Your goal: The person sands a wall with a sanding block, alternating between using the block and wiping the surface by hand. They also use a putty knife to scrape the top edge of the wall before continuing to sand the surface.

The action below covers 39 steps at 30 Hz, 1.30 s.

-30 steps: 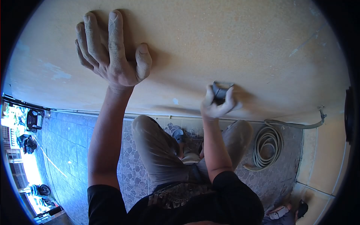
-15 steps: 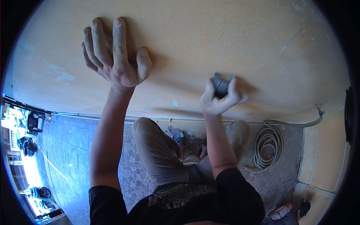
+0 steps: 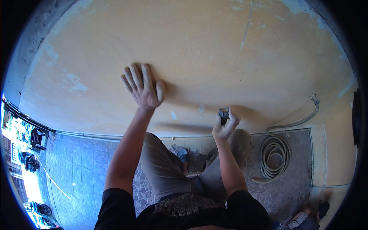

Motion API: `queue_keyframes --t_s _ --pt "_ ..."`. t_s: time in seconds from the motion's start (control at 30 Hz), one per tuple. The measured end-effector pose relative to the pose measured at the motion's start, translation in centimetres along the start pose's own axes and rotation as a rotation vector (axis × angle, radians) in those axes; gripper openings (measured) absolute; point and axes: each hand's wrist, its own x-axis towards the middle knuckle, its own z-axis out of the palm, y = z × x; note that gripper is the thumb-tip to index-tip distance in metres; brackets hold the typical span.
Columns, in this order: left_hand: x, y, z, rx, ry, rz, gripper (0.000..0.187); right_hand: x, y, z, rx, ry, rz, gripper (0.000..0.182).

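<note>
My left hand (image 3: pixel 143 88) lies flat against the yellowish wall (image 3: pixel 199 50), fingers spread, with pale dust on them. Lower and to the right, my right hand (image 3: pixel 225 128) grips a small dark grey piece of sandpaper (image 3: pixel 223 116) between thumb and fingers, close to the wall. The fingers hide part of the sandpaper, so its full shape does not show. Two pale bare patches, one of them a small chip (image 3: pixel 173 115), mark the wall between my hands.
A coiled hose (image 3: pixel 275 159) lies on the tiled floor at right, running up to a tap (image 3: pixel 316 102) on the wall. My bent knees are below my hands. Another person (image 3: pixel 303 220) is at bottom right. Motorbikes (image 3: pixel 40 209) and a dark chair (image 3: pixel 38 138) stand at left.
My view has tilted up, showing more wall. My right hand, blurred before, now appears sharper and lower, still gripping the sandpaper. My left hand stays spread on the wall, appearing lower and smaller.
</note>
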Motion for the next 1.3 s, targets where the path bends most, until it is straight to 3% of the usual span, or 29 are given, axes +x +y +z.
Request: queue_keyframes --t_s 0.07,0.1,0.17,0.23,0.33,0.43,0.57,0.83,0.9,0.97,1.03,1.17,1.23,1.3 --pt "-2.6 2.3 1.6 -0.087 -0.026 0.090 0.075 -1.8 1.2 -1.3 0.038 -0.038 0.276 0.049" --pt "-3.3 3.5 2.1 -0.141 -0.060 0.173 0.074 -2.6 1.7 -1.1 0.054 -0.025 0.264 0.049" --pt "-3.4 6.8 1.6 -0.088 -0.348 0.448 0.075 -3.8 2.5 -1.0 0.065 0.041 0.479 0.048" --pt "-1.8 9.7 1.1 -0.023 -0.481 0.584 0.081 -3.7 2.4 -0.9 0.009 0.015 0.473 0.042" --pt "1.7 11.3 1.3 -0.030 -0.419 0.632 0.085 -4.4 3.0 -0.1 0.032 -0.042 0.553 0.046" --pt "5.4 11.7 0.8 -0.021 -0.428 0.656 0.081 -4.8 3.2 0.5 0.205 0.011 0.623 0.052" --pt "11.5 11.3 -0.3 0.040 -0.393 0.622 0.081 -5.4 3.6 0.5 0.120 -0.037 0.633 0.051" --pt "19.5 8.6 -1.8 -0.014 -0.173 0.301 0.077 -5.4 3.3 0.4 0.038 -0.039 0.584 0.050" --pt "18.6 8.7 -1.8 -0.006 -0.155 0.172 0.076 -5.6 3.3 0.5 0.070 -0.037 0.627 0.050" --pt "15.7 9.2 -1.2 -0.027 -0.178 0.173 0.073 -5.8 3.5 0.7 0.074 -0.035 0.641 0.051" --pt "11.9 9.4 -0.5 -0.060 -0.273 0.349 0.075 -5.6 3.2 0.6 0.071 -0.046 0.658 0.051" --pt "3.0 9.7 1.1 -0.066 -0.340 0.514 0.078 -5.7 3.1 0.5 0.100 -0.045 0.703 0.050" --pt "-1.0 9.8 1.9 -0.061 -0.566 0.810 0.079 -6.2 3.8 0.8 0.121 -0.035 0.698 0.049" --pt "-2.6 10.3 1.5 -0.071 -0.577 0.831 0.080 -6.4 3.9 0.9 0.156 -0.011 0.699 0.049"
